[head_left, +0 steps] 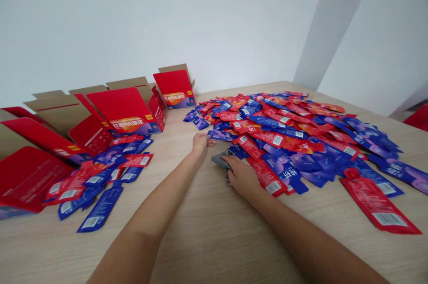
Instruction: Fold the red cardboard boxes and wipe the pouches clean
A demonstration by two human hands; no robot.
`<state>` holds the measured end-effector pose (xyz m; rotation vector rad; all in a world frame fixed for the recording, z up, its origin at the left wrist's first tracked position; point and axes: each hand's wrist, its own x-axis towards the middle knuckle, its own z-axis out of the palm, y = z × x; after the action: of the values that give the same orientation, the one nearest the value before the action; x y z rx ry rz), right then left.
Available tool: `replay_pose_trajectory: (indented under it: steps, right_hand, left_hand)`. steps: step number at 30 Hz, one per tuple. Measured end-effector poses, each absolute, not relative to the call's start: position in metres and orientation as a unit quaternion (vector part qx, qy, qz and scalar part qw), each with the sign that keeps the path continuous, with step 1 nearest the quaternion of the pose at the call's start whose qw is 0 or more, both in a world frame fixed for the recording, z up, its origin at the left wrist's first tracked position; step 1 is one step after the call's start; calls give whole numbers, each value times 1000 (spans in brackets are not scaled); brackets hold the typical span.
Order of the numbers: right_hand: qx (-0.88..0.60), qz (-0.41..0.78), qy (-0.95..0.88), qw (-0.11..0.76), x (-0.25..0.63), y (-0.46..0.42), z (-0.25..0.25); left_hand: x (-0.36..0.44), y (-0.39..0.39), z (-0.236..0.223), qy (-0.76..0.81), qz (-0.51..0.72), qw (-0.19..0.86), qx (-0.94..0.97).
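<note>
My left hand (201, 142) is closed on the near end of a blue sachet (222, 135) at the left edge of a big heap. A crumpled grey cloth (221, 159) is in my right hand (242, 174), just to the right and nearer to me. The fingers of that hand press the cloth beside the heap. Red sachets (267, 179) and blue sachets with white barcode labels make up the heap (277, 128). Part of the cloth is hidden under my right fingers.
Several open red cartons (122, 105) stand along the left, with another carton (175, 88) at the back. A smaller pile of sachets (107, 163) lies before them. One red sachet (379, 203) lies at the front right of the wooden table (207, 239). A white wall rises behind.
</note>
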<state>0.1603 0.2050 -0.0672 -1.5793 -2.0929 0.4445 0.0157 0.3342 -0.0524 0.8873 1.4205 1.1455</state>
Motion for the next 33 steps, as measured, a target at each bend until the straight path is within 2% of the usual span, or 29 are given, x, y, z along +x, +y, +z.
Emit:
replay_pose_trajectory:
  steps: [5,7,9,13,16,20,24,27,33]
  right_hand:
    - [-553,200,-697,410,167,212,-75]
    - [-529,183,-697,448,162,204,-71]
    - [-496,170,-745,412,149,190,-64]
    - [-447,151,-860,196,115,163,-58]
    - [-482,111,-862,108,110,163,-62]
    - [-557,71,-825,68,131,180,-61]
    - [-570,57,-817,65,145,188,-58]
    - [-569,51,-818,66,145,188,-58]
    - [-552,66,-827,84,146,187,-59]
  left_hand:
    - [-40,248,-59,577,492,547,355]
    - [-50,213,-63,567,466,579,354]
    - [-51,187,-67,557,428,609,368]
    - [-45,165,-72,547,412,603,408]
    - [-46,166,-73,543,428,597,408]
    - [-57,169,-74,534,418,601,423]
    - [-66,169,-77,502,411,579,493]
    - [-67,172,-80,483,428,486,590]
    - [-73,186,-82,538,379,220,720]
